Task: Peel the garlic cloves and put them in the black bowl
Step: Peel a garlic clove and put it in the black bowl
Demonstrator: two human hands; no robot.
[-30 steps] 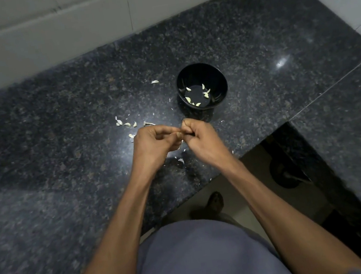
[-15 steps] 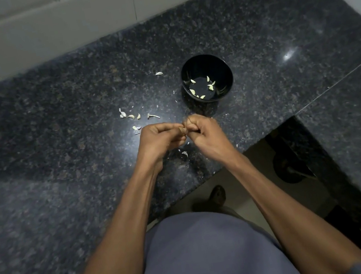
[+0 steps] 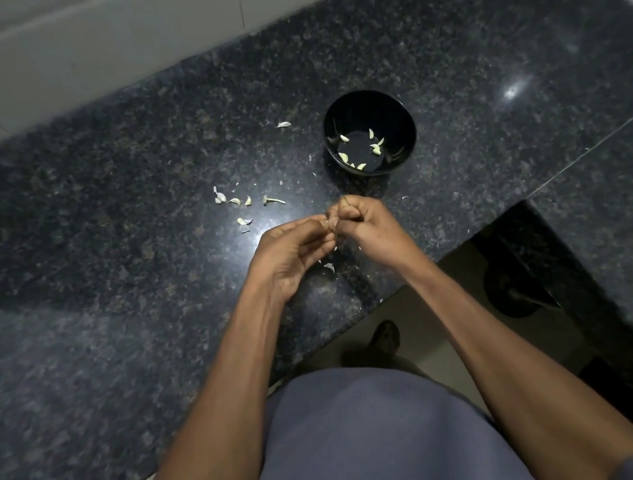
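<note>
The black bowl stands on the dark granite counter, with several pale peeled garlic cloves lying in its bottom. Just in front of it, my left hand and my right hand meet with curled fingers, pinching a small garlic clove between their fingertips. The clove is almost wholly hidden by the fingers. Loose cloves and bits of skin lie on the counter to the left of the hands.
The granite counter runs along a white tiled wall and turns a corner at the right. A stray piece of garlic lies left of the bowl. A skin flake lies under my hands. The counter's front edge is just below the wrists.
Both hands stay together on the clove, with the right hand's fingers shifting slightly upward against the left. The view has tilted a little.
</note>
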